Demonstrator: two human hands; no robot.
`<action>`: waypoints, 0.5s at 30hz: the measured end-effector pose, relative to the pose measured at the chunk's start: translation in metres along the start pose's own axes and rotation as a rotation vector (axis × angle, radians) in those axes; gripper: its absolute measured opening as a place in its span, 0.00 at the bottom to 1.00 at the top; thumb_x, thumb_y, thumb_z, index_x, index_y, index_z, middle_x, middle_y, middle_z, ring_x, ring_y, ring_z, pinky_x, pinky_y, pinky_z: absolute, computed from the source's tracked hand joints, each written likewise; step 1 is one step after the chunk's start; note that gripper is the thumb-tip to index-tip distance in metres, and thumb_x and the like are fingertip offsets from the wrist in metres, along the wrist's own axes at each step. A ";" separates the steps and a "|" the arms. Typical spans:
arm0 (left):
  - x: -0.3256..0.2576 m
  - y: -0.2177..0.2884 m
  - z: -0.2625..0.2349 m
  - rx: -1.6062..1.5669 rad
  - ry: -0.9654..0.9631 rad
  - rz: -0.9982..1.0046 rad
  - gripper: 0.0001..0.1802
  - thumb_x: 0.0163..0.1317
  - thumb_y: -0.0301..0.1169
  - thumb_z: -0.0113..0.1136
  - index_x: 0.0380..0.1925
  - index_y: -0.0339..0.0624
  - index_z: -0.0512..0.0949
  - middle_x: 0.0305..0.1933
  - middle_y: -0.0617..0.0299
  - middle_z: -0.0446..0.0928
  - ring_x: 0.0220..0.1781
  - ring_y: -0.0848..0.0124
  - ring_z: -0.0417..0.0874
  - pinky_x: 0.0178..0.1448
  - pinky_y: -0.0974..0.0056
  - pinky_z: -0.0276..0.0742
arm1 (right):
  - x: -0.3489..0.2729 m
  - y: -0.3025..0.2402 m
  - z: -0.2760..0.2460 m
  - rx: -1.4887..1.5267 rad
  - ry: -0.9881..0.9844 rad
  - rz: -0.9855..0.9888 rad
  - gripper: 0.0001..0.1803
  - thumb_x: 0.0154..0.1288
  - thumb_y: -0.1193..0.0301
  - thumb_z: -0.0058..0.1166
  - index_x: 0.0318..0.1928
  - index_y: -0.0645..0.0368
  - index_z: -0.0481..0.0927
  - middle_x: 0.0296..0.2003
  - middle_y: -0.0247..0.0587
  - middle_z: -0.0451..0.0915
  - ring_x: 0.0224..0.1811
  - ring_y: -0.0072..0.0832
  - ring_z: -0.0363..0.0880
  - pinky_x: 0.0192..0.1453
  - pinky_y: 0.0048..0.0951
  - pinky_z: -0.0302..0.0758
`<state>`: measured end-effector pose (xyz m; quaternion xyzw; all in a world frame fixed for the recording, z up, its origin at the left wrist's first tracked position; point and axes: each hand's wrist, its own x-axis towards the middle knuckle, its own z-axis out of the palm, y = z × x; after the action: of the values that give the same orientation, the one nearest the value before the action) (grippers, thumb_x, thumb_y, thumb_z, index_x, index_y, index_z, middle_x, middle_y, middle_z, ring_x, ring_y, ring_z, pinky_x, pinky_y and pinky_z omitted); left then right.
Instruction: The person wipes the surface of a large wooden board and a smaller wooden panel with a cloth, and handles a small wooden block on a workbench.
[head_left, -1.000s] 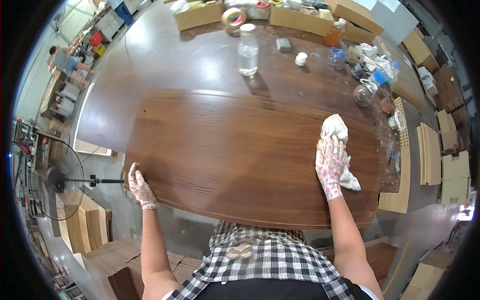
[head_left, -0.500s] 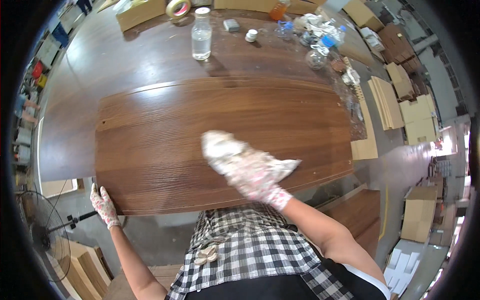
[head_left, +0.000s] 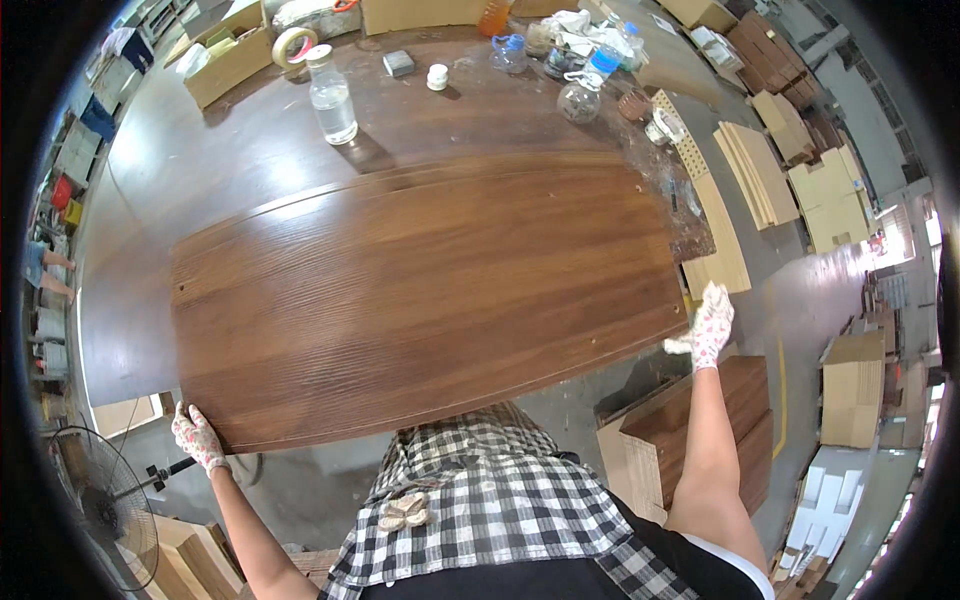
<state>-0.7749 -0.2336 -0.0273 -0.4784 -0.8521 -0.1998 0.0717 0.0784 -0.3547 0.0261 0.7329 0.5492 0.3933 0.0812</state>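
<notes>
A brown wood-grain board (head_left: 430, 300) lies on the dark table, its near side overhanging toward me. My left hand (head_left: 198, 438), in a white patterned glove, is closed on the board's near left corner. At the board's right end is my right hand (head_left: 708, 330), in a similar glove. It is closed around a white cloth (head_left: 717, 294), mostly hidden by the glove, with its edges showing past the fingers. Small holes mark the board near its corners.
Behind the board stand a clear bottle (head_left: 333, 100), a tape roll (head_left: 294, 47), a grey block (head_left: 398, 64) and a small white jar (head_left: 437, 77). Plastic bottles and rags (head_left: 575, 40) crowd the far right. A fan (head_left: 100, 500) stands at left; more boards (head_left: 735, 420) lie lower right.
My right hand has moved with the cloth from the board's middle to its right end. The board has tilted slightly in view, its left end lower. My left hand stays at the corner.
</notes>
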 end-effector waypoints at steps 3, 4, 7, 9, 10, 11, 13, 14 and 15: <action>-0.001 0.005 0.011 0.062 -0.020 -0.041 0.21 0.66 0.40 0.50 0.54 0.40 0.74 0.54 0.44 0.72 0.56 0.52 0.73 0.61 0.55 0.67 | 0.038 -0.054 -0.012 0.475 -0.107 0.255 0.11 0.66 0.69 0.46 0.41 0.62 0.77 0.39 0.42 0.79 0.42 0.36 0.76 0.49 0.36 0.72; -0.004 0.012 0.010 0.062 -0.025 -0.056 0.22 0.66 0.41 0.49 0.54 0.41 0.73 0.54 0.44 0.72 0.58 0.52 0.72 0.62 0.54 0.66 | 0.053 -0.087 -0.034 0.523 -0.121 0.162 0.10 0.67 0.68 0.45 0.39 0.61 0.77 0.35 0.40 0.78 0.41 0.31 0.75 0.42 0.37 0.74; 0.002 0.011 0.024 0.010 -0.042 -0.038 0.22 0.67 0.40 0.47 0.55 0.39 0.72 0.54 0.44 0.72 0.58 0.51 0.70 0.62 0.54 0.65 | 0.066 -0.211 -0.087 -0.881 0.149 -0.335 0.15 0.64 0.72 0.46 0.49 0.66 0.74 0.32 0.37 0.76 0.30 0.25 0.74 0.30 0.30 0.75; 0.001 -0.006 0.028 0.007 -0.051 -0.044 0.23 0.68 0.40 0.46 0.56 0.36 0.71 0.55 0.44 0.71 0.59 0.52 0.70 0.62 0.55 0.64 | 0.056 -0.261 -0.121 0.088 -0.023 -0.611 0.22 0.67 0.66 0.45 0.57 0.65 0.66 0.45 0.41 0.74 0.44 0.26 0.72 0.47 0.30 0.72; 0.001 -0.012 0.028 -0.008 -0.059 -0.075 0.23 0.68 0.40 0.45 0.56 0.36 0.70 0.56 0.44 0.71 0.59 0.52 0.70 0.63 0.55 0.64 | 0.038 -0.263 -0.150 0.860 -0.052 -0.364 0.25 0.68 0.62 0.42 0.61 0.62 0.62 0.55 0.43 0.72 0.58 0.24 0.69 0.62 0.32 0.68; 0.003 -0.019 0.028 0.000 -0.047 -0.055 0.23 0.68 0.40 0.45 0.57 0.36 0.70 0.56 0.44 0.71 0.59 0.53 0.70 0.63 0.55 0.64 | 0.041 -0.252 -0.146 0.931 -0.147 -0.357 0.24 0.69 0.64 0.40 0.62 0.63 0.63 0.56 0.43 0.70 0.59 0.26 0.68 0.64 0.32 0.66; 0.001 -0.025 0.023 0.030 -0.028 -0.045 0.23 0.68 0.40 0.45 0.57 0.36 0.70 0.57 0.45 0.71 0.60 0.53 0.69 0.64 0.56 0.64 | 0.049 -0.200 -0.102 0.802 -0.402 -0.193 0.22 0.71 0.67 0.34 0.62 0.63 0.63 0.59 0.44 0.68 0.61 0.29 0.66 0.67 0.31 0.62; 0.000 -0.015 0.017 0.048 -0.029 -0.043 0.23 0.68 0.40 0.45 0.57 0.36 0.70 0.57 0.45 0.71 0.60 0.54 0.69 0.64 0.56 0.64 | 0.053 -0.166 -0.080 0.867 -0.605 0.042 0.22 0.72 0.69 0.31 0.62 0.63 0.63 0.60 0.44 0.67 0.63 0.31 0.64 0.69 0.31 0.60; -0.003 -0.011 0.010 0.001 -0.007 -0.051 0.23 0.68 0.40 0.46 0.57 0.37 0.70 0.57 0.46 0.71 0.60 0.54 0.69 0.64 0.57 0.64 | 0.059 -0.133 -0.066 1.032 -0.825 0.382 0.21 0.73 0.71 0.28 0.62 0.63 0.63 0.61 0.44 0.66 0.64 0.33 0.63 0.70 0.31 0.58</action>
<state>-0.7823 -0.2369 -0.0398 -0.4574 -0.8642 -0.1995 0.0637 -0.0588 -0.2734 0.0261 0.8515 0.4517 -0.2225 -0.1464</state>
